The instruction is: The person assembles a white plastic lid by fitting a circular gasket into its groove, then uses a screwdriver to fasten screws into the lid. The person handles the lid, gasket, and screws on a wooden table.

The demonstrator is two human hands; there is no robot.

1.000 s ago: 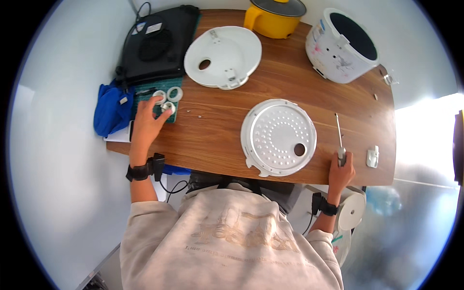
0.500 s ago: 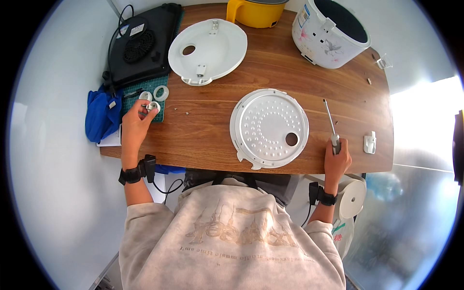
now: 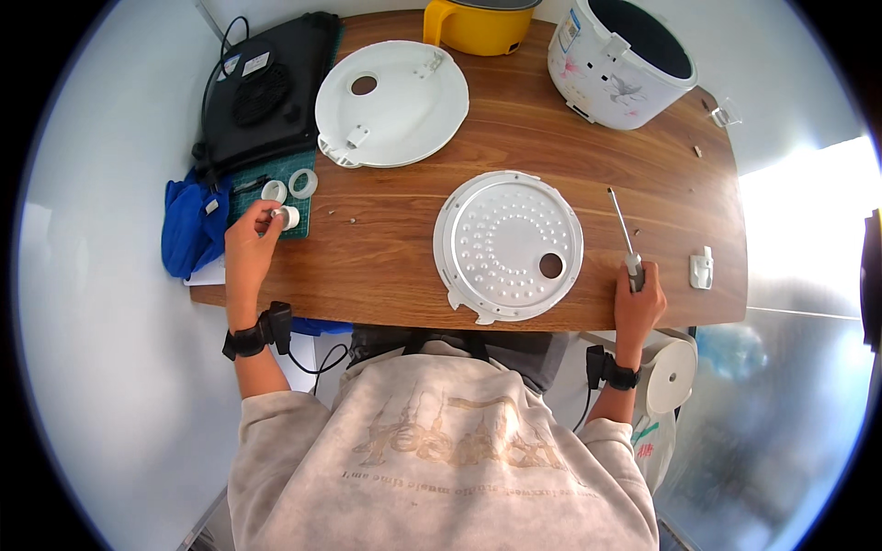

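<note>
My left hand (image 3: pixel 251 241) pinches a small white cylindrical plastic part (image 3: pixel 288 218) over the edge of the green cutting mat (image 3: pixel 301 223). Just beyond its fingers lie a white round cap (image 3: pixel 274 190) and a white ring (image 3: pixel 303 184). Closed around a screwdriver (image 3: pixel 634 266), my right hand (image 3: pixel 640 303) rests by the table's front edge, the shaft pointing away from me. Between both hands lies a round metal plate (image 3: pixel 496 248) with raised dots and one hole. Behind it to the left is a white oval lid shell (image 3: pixel 404 115), inner side up.
A black appliance base (image 3: pixel 266 92) with a cable stands far left, above a blue cloth bag (image 3: pixel 193 225). At the back are a yellow pot (image 3: pixel 482 28) and a white rice cooker body (image 3: pixel 616 78). A white plastic latch (image 3: pixel 701 269) lies at right; tiny screws dot the wooden table (image 3: pixel 386 266).
In my left fingers the small white part has turned, and that hand has shifted slightly left. The white lid shell has rotated clockwise in place. My right hand has hardly moved.
</note>
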